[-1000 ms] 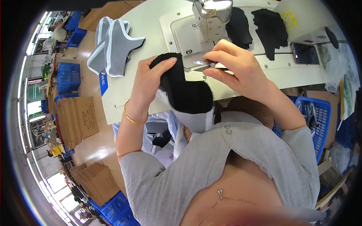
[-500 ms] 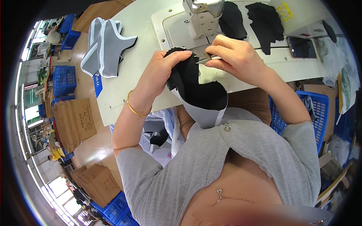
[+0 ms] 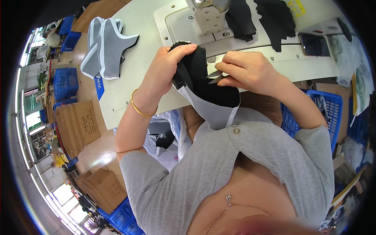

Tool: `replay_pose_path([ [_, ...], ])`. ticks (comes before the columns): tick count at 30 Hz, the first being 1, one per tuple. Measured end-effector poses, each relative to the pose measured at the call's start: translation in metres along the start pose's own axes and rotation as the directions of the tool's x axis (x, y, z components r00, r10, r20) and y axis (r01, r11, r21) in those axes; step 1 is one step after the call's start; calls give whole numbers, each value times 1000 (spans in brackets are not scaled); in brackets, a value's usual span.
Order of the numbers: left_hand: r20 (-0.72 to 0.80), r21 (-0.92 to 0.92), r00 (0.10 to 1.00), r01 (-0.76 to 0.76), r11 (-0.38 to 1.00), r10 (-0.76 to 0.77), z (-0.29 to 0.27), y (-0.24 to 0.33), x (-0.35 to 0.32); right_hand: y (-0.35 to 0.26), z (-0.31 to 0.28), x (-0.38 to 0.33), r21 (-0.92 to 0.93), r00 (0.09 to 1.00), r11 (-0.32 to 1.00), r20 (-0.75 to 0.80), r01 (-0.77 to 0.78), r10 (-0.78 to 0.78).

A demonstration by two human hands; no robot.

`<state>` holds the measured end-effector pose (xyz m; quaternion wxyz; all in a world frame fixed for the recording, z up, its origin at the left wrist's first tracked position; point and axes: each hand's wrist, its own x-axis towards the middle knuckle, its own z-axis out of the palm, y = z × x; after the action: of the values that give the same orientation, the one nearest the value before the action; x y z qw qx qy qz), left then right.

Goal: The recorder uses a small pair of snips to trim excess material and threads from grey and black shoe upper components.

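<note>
My left hand [image 3: 168, 66] grips the upper left edge of a black and grey fabric piece [image 3: 207, 94] with white trim, held up in front of the sewing machine [image 3: 207, 11]. My right hand [image 3: 246, 70] holds small thread snips [image 3: 213, 77], their blades pointing left against the black cloth. The fabric hangs down toward my lap. A gold bangle sits on my left wrist.
A stack of grey, white-edged fabric pieces [image 3: 103, 47] lies at the table's [image 3: 129, 90] left end. Black cut pieces [image 3: 274, 19] and a phone [image 3: 313, 44] lie to the right of the machine. Blue crates [image 3: 329, 113] and cardboard boxes [image 3: 74, 125] stand around the table.
Both hands have pulled the fabric off the machine bed toward me and lifted it. The right hand now works snips at the cloth's edge.
</note>
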<state>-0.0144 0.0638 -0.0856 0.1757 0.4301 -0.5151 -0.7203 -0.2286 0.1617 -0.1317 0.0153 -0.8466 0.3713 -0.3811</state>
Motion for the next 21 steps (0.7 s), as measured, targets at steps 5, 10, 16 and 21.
replay_pose_path([
  [5, -16, 14, 1000, 9, 1000, -9, 1, -3, 4, -5, 13, -2, -58, 999, 998, -43, -23, 20],
  [10, -41, -2, 999, -10, 1000, 9, 10, -1, -1, -5, 17, -5, 230, 933, 940, -200, -251, 298],
  [16, -88, 173, 927, -345, 922, 364, 15, -26, 2, -17, 37, 20, 812, 605, 241, 164, -532, 779],
  [21, -40, 845, 491, -448, 292, 870, 22, -38, -25, -6, 41, 18, 869, 520, 115, 177, -481, 836],
])
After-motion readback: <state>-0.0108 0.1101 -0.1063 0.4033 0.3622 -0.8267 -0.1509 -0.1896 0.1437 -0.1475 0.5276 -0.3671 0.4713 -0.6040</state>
